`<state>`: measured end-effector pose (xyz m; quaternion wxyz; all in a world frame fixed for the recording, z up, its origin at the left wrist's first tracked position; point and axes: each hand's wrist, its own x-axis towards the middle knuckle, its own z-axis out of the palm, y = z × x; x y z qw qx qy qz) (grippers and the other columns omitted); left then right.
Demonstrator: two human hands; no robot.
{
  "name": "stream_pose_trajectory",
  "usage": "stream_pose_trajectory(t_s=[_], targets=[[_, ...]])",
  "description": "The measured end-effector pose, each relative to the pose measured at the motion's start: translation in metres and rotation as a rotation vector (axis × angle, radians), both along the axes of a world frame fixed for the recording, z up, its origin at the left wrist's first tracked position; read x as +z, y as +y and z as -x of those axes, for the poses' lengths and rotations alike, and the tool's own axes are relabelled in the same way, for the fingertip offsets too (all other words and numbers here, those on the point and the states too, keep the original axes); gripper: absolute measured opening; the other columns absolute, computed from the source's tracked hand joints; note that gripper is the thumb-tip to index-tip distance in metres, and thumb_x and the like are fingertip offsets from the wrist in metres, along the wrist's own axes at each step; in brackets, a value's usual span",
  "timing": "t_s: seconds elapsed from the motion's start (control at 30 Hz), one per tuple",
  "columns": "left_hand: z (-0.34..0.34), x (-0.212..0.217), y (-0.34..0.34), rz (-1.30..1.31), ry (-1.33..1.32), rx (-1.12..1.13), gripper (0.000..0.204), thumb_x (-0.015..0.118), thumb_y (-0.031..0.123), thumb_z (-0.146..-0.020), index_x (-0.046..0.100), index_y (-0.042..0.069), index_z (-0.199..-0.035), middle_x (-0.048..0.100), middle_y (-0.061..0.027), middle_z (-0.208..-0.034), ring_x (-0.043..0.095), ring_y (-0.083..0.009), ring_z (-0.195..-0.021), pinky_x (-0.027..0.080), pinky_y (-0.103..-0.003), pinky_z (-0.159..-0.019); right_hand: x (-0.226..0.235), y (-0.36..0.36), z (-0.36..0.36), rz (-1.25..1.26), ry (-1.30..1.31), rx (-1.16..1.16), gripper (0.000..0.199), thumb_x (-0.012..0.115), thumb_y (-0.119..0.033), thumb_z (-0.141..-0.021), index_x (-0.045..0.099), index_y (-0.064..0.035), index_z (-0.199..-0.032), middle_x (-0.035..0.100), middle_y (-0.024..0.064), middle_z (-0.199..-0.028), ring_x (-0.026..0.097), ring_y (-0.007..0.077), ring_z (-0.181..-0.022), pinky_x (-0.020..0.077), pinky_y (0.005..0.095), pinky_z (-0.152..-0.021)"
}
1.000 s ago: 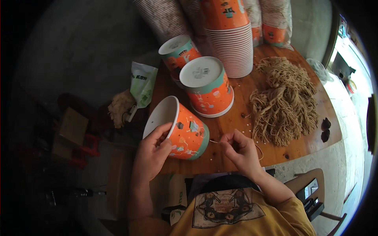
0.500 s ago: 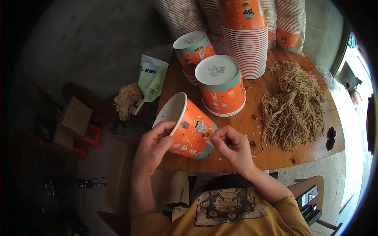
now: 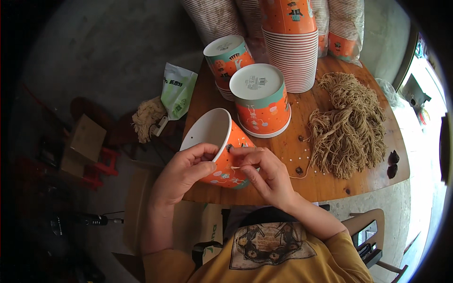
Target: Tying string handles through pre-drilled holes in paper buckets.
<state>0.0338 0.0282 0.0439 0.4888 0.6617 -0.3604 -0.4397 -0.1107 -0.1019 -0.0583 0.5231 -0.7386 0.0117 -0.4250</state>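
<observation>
I hold a tilted orange paper bucket point(image 3: 206, 126) by its white rim, its opening toward the upper left. My left hand point(image 3: 185, 169) is closed on that rim, fingers inside and thumb outside. A small dark spot point(image 3: 192, 137) shows on its inner wall. In front of the printed side, my right hand point(image 3: 267, 175) pinches a thin beige cord, whose short end point(image 3: 235, 168) points at the bucket; the index finger reaches along the wall. Whether the cord touches the wall, I cannot tell. A loose strand point(image 3: 302, 176) runs from near this hand toward a heap of cords point(image 3: 351, 129).
Upside-down orange buckets point(image 3: 257, 82) stand just beyond, with a tall stack point(image 3: 291, 61) and bagged stacks point(image 3: 347, 33) behind. Dark sunglasses point(image 3: 392, 164) lie at the table's point(image 3: 330, 188) right edge. Left of the table are a green-white bag point(image 3: 177, 92) and a pale cord bundle point(image 3: 149, 118).
My right hand has moved left and up along the bucket's side, with its index finger now stretched toward the rim. The bucket has turned slightly in my left hand, and the whole view has shifted a little.
</observation>
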Motion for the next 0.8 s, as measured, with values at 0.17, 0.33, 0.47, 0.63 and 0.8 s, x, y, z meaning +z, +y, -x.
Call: stream_pose_trajectory(t_s=[0.17,0.33,0.47,0.63,0.8], targets=[[0.002,-0.006,-0.003,-0.015,-0.015,-0.056,0.029,0.052,0.004,-0.088,0.057,-0.001,-0.116,0.060,-0.0020,-0.103,0.055,-0.0058,-0.091,0.046,-0.023,-0.084,0.001,-0.002,0.004,0.244,-0.016,-0.090,0.014,0.063,-0.002,-0.083,0.054,-0.0037,-0.094,0.062,0.0141,-0.115,0.061,0.0285,-0.091,0.0503,0.0332,-0.075],[0.006,-0.010,-0.007,0.032,-0.010,-0.042,0.029,0.052,0.003,-0.088,0.057,-0.001,-0.115,0.060,-0.0024,-0.102,0.055,-0.0066,-0.091,0.046,-0.024,-0.084,-0.010,0.004,0.013,0.516,0.032,-0.058,0.017,0.068,-0.004,-0.078,0.056,-0.0051,-0.089,0.063,0.0096,-0.099,0.061,0.0259,-0.081,0.0507,0.0346,-0.065],[0.008,-0.009,-0.009,0.018,-0.014,-0.032,0.028,0.052,0.002,-0.087,0.057,-0.001,-0.115,0.060,-0.0026,-0.101,0.055,-0.0071,-0.091,0.046,-0.024,-0.084,-0.003,0.007,0.014,0.474,-0.061,-0.069,0.021,0.068,-0.003,-0.077,0.054,-0.0048,-0.092,0.062,0.0102,-0.097,0.061,0.0274,-0.078,0.0508,0.0344,-0.063],[0.009,-0.011,-0.010,-0.005,-0.030,-0.032,0.025,0.052,0.002,-0.086,0.057,-0.001,-0.111,0.058,-0.0012,-0.099,0.053,-0.0061,-0.088,0.046,-0.023,-0.082,-0.010,0.002,0.009,0.286,-0.081,-0.092,0.021,0.065,0.001,-0.077,0.050,-0.0040,-0.092,0.064,0.0132,-0.106,0.062,0.0277,-0.081,0.0515,0.0335,-0.063],[0.013,-0.011,-0.009,0.007,-0.039,-0.039,0.024,0.052,0.002,-0.086,0.057,0.000,-0.109,0.058,-0.0005,-0.099,0.052,-0.0058,-0.087,0.045,-0.023,-0.081,-0.004,0.001,0.008,0.352,-0.131,-0.231,0.022,0.066,-0.001,-0.077,0.051,-0.0035,-0.092,0.064,0.0107,-0.109,0.063,0.0252,-0.076,0.0521,0.0330,-0.061]])
